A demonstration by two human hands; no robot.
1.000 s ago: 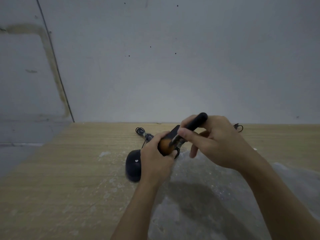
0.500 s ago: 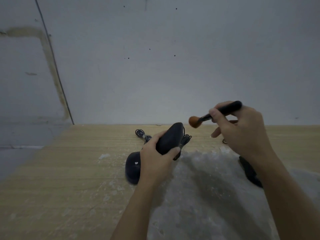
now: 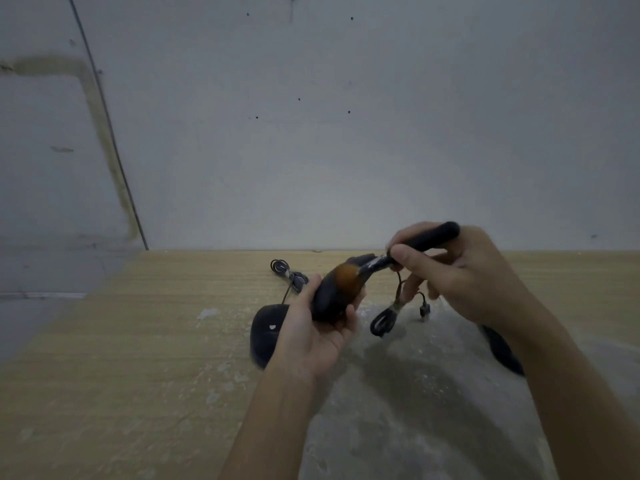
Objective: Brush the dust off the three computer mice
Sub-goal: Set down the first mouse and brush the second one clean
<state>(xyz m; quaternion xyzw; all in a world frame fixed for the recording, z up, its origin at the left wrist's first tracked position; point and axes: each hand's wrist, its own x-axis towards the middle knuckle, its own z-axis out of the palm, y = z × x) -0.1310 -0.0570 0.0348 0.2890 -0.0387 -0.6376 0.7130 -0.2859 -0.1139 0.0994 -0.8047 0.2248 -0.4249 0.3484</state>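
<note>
My left hand (image 3: 313, 332) holds a black mouse (image 3: 329, 299) tilted up above the table, its bundled cable (image 3: 384, 322) hanging down to the right. My right hand (image 3: 460, 271) grips a brush (image 3: 426, 242) by its black handle; the orange bristles (image 3: 348, 273) press on the held mouse's top. A second black mouse (image 3: 265, 336) lies on the table just left of my left hand, its coiled cable (image 3: 289, 271) behind it. A third dark mouse (image 3: 502, 351) lies at the right, partly hidden by my right forearm.
The wooden table (image 3: 121, 358) is speckled with pale dust, and a grey dusty patch (image 3: 415, 410) spreads under my hands. A grey wall (image 3: 311, 133) rises right behind the table's far edge. The table's left edge drops off at the left.
My right hand has swung the brush back down from the air onto the held mouse. The mouse's cable bundle now hangs free to the right. My left hand has stayed put.
</note>
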